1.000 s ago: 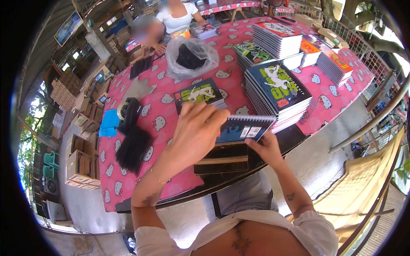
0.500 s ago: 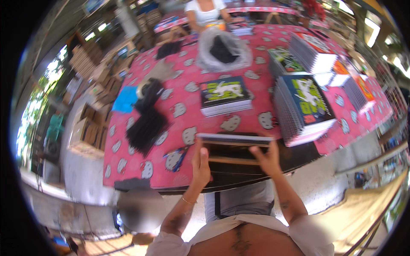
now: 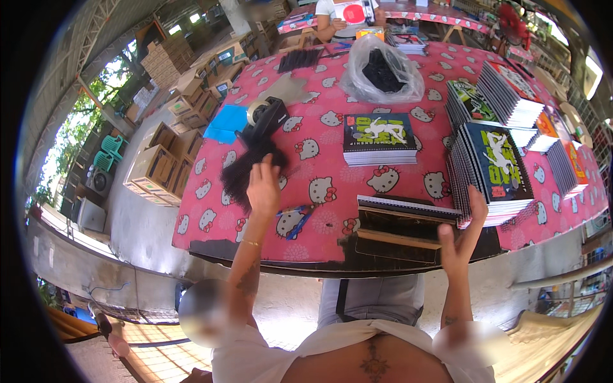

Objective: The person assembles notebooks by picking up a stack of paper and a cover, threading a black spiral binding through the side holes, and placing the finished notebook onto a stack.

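Observation:
My left hand [image 3: 264,189] reaches over a bundle of thin black strands [image 3: 246,177] at the left of the table. Its fingertips lie at the bundle's edge; no strand shows lifted in them. My right hand [image 3: 463,242] is at the right end of a dark wooden stand [image 3: 402,236] by the near edge, thumb and fingers apart. Along the stand's top rests a spiral notebook [image 3: 408,207], seen edge-on with its row of binding holes or coils upward. Between my hands lie several blue pens or slim tools [image 3: 299,220] on the cloth.
A notebook stack [image 3: 380,140] sits mid-table, and a taller stack [image 3: 488,169] stands right of the stand. Behind are a plastic bag with black contents [image 3: 383,70] and a tape dispenser [image 3: 265,118]. Cardboard boxes [image 3: 156,169] line the left floor. Another person [image 3: 348,16] holds a sheet opposite.
My left hand has left the stand and moved left to the black strands. My right hand stays at the stand's right end. The view has shifted, and the person opposite now holds up a sheet.

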`<action>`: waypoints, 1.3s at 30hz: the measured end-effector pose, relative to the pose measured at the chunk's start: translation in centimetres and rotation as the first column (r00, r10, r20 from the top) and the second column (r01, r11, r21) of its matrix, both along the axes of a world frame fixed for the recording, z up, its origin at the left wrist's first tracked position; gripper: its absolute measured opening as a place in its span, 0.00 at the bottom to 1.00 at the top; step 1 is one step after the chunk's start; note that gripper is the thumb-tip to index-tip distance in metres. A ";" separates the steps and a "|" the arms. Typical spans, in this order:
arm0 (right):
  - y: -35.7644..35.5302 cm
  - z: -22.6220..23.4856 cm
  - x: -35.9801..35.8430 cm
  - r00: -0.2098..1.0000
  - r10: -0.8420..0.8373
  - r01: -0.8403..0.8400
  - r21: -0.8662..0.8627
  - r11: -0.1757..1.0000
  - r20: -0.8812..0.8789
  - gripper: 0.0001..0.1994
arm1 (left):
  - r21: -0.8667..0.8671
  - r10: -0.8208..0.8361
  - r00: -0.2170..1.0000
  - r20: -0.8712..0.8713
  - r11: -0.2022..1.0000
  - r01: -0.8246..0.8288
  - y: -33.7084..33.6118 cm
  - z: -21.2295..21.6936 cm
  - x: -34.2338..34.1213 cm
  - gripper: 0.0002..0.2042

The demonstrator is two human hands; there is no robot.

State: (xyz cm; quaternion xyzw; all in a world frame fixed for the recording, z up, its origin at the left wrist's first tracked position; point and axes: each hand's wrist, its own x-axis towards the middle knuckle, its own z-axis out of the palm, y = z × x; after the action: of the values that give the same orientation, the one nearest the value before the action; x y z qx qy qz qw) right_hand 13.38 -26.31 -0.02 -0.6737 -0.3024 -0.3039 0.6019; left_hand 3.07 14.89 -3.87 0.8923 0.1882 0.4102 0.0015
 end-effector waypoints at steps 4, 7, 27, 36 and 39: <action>5.5 3.6 -1.9 0.953 0.212 -0.051 -0.573 0.818 0.218 0.18 | -0.220 -0.424 0.904 0.056 0.878 0.425 -8.7 3.1 -0.2 0.09; 9.0 1.9 -0.5 0.960 0.182 -0.043 -0.531 0.846 0.211 0.11 | -0.419 -0.493 0.851 0.182 0.744 0.521 -14.9 5.4 -0.7 0.09; 8.7 1.8 1.4 0.933 0.355 -0.321 -0.572 0.755 -0.054 0.07 | -0.370 -0.689 0.718 -0.099 0.696 0.616 -13.3 5.7 1.2 0.11; 5.7 2.7 1.7 0.976 0.212 -0.105 -0.731 0.674 0.056 0.05 | -0.388 -0.744 0.654 -0.137 0.648 0.655 -12.9 6.4 2.8 0.11; 5.7 2.1 2.2 0.977 0.211 -0.126 -0.742 0.658 0.021 0.09 | -0.472 -0.752 0.657 -0.048 0.597 0.649 -13.4 6.8 3.3 0.11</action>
State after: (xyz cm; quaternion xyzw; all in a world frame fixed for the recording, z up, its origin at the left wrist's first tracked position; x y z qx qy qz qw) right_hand 15.60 -20.59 2.06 -0.8110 -0.4913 -0.1339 0.2880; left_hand 6.41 1.51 2.90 0.9140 -0.0993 0.2140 0.3300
